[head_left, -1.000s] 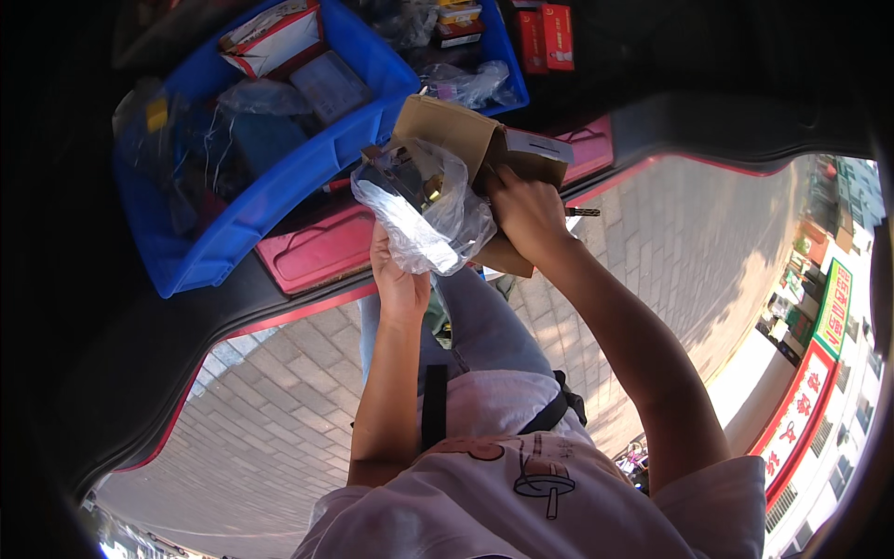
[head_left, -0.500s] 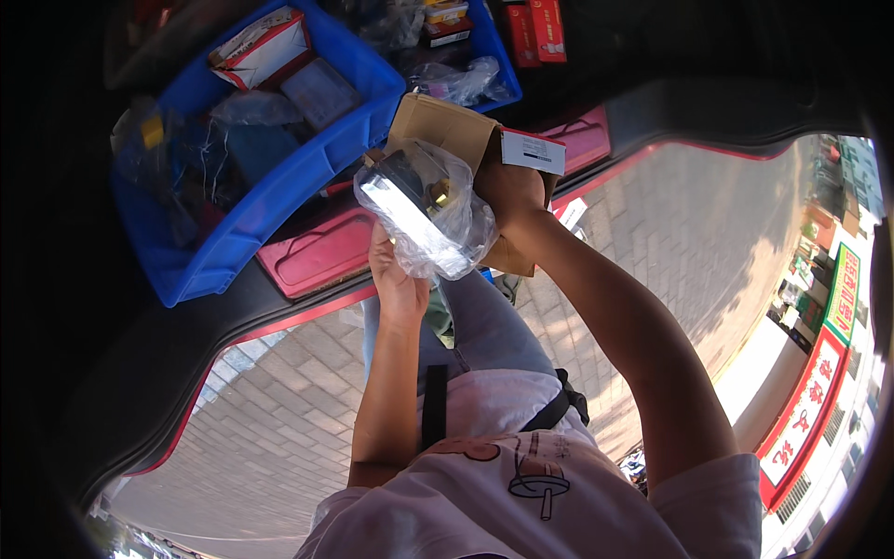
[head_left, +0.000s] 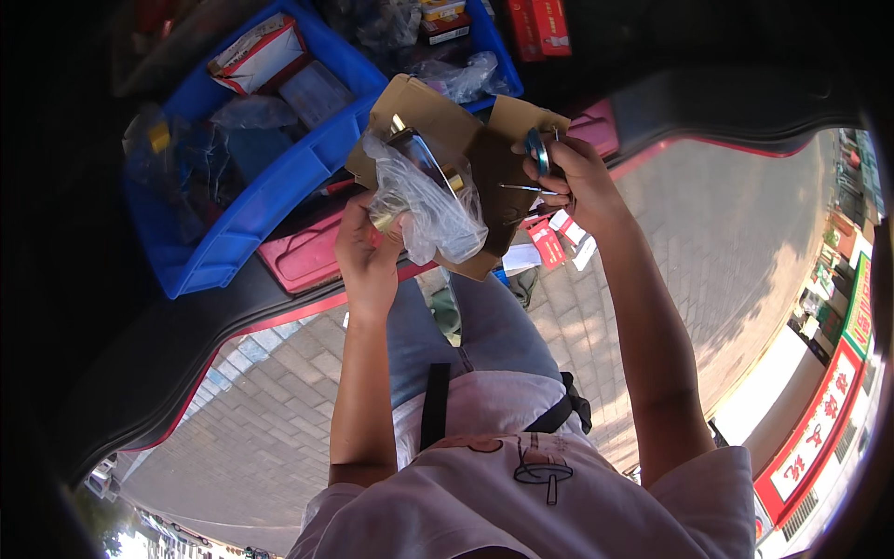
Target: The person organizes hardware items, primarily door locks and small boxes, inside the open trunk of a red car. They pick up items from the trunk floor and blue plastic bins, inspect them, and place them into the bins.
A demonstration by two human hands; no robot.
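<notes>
Both my hands are closed at mid-frame: the left hand (head_left: pixel 370 256) grips a clear plastic bag (head_left: pixel 428 219) lying over an opened cardboard box (head_left: pixel 424 101), while the right hand (head_left: pixel 579 182), right of centre, holds a teal ring-shaped piece (head_left: pixel 536 152) and a thin metal rod (head_left: pixel 523 188). Blue bin (head_left: pixel 265 219), upper left.

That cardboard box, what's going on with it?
The cardboard box is open in front of a person. Their left hand holds a clear plastic bag over it. Their right hand, at the box's right side, holds a blue-green ring-shaped thing and a thin metal rod. A blue bin stands to the left.
</notes>
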